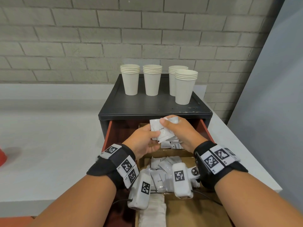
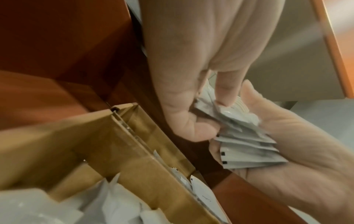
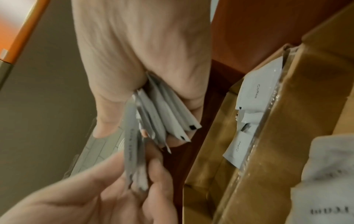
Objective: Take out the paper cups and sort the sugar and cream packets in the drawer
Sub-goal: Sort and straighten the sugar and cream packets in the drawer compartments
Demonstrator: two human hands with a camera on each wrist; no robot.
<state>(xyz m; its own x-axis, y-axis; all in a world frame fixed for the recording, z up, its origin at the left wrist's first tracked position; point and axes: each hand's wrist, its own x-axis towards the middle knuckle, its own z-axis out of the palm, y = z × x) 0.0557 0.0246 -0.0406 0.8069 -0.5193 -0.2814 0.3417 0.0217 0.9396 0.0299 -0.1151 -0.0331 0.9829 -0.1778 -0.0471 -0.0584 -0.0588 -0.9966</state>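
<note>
1. Nearest of all, folded white napkins lay in the closest cardboard compartment of the open drawer.
2. Just beyond, loose white packets filled the next compartment; one seemed to read "Cream", though the print was partly hidden.
3. Over the far compartment both hands met on one fanned bundle of packets, the top one marked "Coffee".
4. The left hand pinched the bundle's near edge, thumb on top, fingers curled beneath.
5. The right hand was clamped round the far end, thumb pressing the top packet.
6. More "Coffee" packets lay below in that far compartment.
7. These looked light, thin and slippery; a fanned stack would likely slide apart, so squeezing flat faces near the middle seemed safest.
8. Farthest away, four stacks of paper cups stood upright on the black cabinet top, already out of the drawer.
</note>
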